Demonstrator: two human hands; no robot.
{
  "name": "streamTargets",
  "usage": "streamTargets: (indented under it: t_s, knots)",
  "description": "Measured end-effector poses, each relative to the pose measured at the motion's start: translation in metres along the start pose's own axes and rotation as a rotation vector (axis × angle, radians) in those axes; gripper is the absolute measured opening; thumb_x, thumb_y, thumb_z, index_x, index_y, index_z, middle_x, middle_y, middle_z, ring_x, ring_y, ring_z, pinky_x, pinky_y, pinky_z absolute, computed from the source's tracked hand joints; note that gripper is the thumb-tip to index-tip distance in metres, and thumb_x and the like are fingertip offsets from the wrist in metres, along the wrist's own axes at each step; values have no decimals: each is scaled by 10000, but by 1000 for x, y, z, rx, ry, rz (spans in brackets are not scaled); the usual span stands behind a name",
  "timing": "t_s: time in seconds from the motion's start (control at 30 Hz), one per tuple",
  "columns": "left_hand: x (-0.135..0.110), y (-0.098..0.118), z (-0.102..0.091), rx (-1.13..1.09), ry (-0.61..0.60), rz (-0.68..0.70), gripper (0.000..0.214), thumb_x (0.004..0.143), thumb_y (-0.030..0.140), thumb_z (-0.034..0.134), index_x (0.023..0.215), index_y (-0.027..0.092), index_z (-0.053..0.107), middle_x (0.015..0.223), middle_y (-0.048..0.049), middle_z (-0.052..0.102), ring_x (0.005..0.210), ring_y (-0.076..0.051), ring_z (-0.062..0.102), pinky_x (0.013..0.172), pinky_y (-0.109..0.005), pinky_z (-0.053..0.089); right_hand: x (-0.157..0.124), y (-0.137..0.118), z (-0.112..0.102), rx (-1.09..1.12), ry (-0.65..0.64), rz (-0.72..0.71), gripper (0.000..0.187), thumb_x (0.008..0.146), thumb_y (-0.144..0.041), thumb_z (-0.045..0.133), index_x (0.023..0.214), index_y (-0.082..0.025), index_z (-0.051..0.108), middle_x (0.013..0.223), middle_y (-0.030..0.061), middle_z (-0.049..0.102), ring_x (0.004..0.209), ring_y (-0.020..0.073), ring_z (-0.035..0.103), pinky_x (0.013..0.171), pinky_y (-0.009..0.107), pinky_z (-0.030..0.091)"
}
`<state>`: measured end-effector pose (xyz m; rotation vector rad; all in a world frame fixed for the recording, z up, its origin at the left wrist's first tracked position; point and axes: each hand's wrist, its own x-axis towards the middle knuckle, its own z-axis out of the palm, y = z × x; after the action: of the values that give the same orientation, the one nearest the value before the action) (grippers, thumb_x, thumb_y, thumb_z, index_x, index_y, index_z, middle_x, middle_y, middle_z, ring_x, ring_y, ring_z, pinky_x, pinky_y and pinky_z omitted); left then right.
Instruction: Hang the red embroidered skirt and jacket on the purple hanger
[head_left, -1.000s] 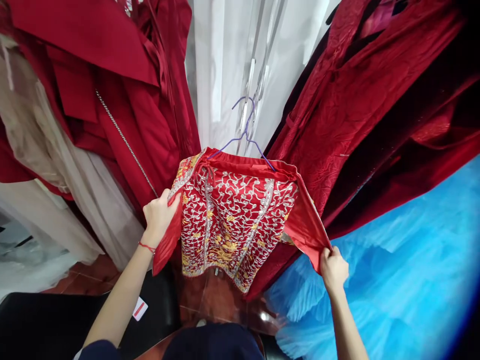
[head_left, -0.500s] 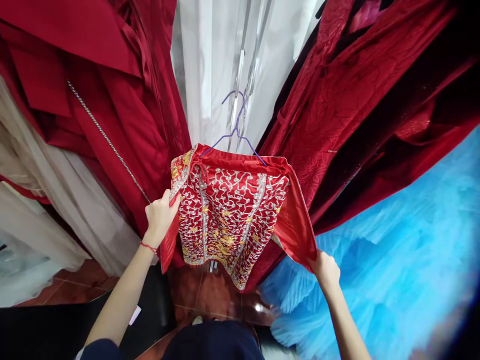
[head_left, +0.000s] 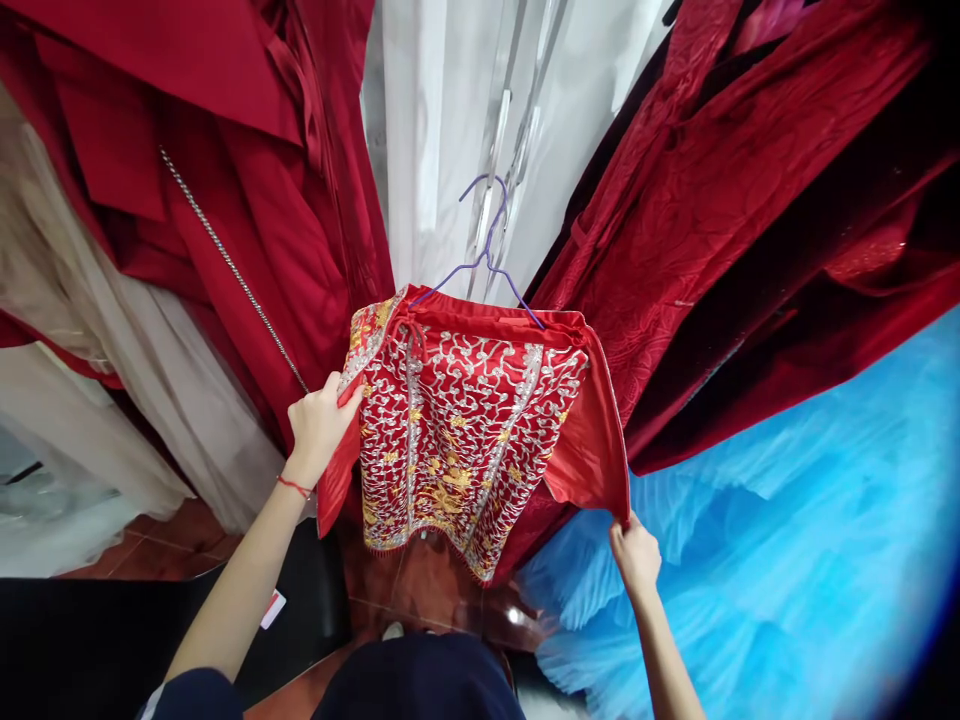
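Note:
A red bodice with silver and gold embroidery hangs in front of me on a purple wire hanger, whose hook shows above it. My left hand, closed, grips the bodice's left panel by its trimmed edge. Closed on the lower corner of the right panel is my right hand; the plain red lining of that panel faces me. A red tie cord dangles at the upper left of the bodice. What the hanger's hook rests on is hard to make out.
Dark red gowns hang at the left, and more red gowns at the right. Blue ruffled tulle spreads at lower right. White fabric hangs behind. A black padded seat with a small white card stands at lower left.
My right hand has moved inward and slightly down with the right panel, which now hangs less widely spread. The left hand keeps its grip. The whole view has shifted a little.

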<state>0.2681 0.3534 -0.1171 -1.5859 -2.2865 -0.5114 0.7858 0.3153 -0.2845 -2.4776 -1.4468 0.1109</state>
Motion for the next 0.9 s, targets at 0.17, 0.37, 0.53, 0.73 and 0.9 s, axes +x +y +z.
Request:
streamTargets:
  t_s: [0.17, 0.37, 0.53, 0.73, 0.9]
  knots:
    - [-12, 15, -2, -9, -26, 36, 451, 969, 548, 380, 1078, 183, 622, 753, -102, 728, 727, -276, 708, 558, -273, 332, -29, -17, 13, -33, 102, -237, 406, 934, -319, 370, 995, -109, 712, 741, 136, 716, 654, 235, 669, 623, 308, 420]
    - [-34, 55, 9, -81, -46, 105, 450, 1017, 420, 290, 1163, 117, 590, 734, -131, 723, 683, -266, 712, 578, -277, 400, -103, -103, 26, -96, 118, -842, 275, 954, -227, 432, 828, -142, 661, 754, 102, 707, 735, 202, 677, 759, 313, 426]
    - [-34, 75, 13, -104, -60, 77, 512, 1025, 432, 254, 1265, 79, 537, 741, -150, 724, 705, -282, 722, 618, -294, 461, -107, -209, 37, -172, -42, -887, 229, 963, -216, 438, 1046, -104, 619, 820, 119, 710, 752, 211, 675, 750, 315, 438]
    - [-21, 60, 29, -157, -56, 76, 476, 1012, 451, 341, 1262, 84, 512, 816, -166, 739, 768, -311, 738, 638, -313, 494, -88, -239, 43, -159, -78, -901, 247, 955, -240, 468, 1083, -90, 616, 842, 123, 693, 784, 225, 662, 799, 342, 450]
    - [-23, 54, 52, -491, 80, 26, 508, 972, 479, 464, 1316, 111, 401, 955, -170, 753, 854, -294, 748, 701, -335, 532, -96, -231, 29, -114, -28, -907, 298, 962, -353, 481, 1108, -152, 646, 1165, 175, 608, 1106, 291, 552, 929, 402, 402]
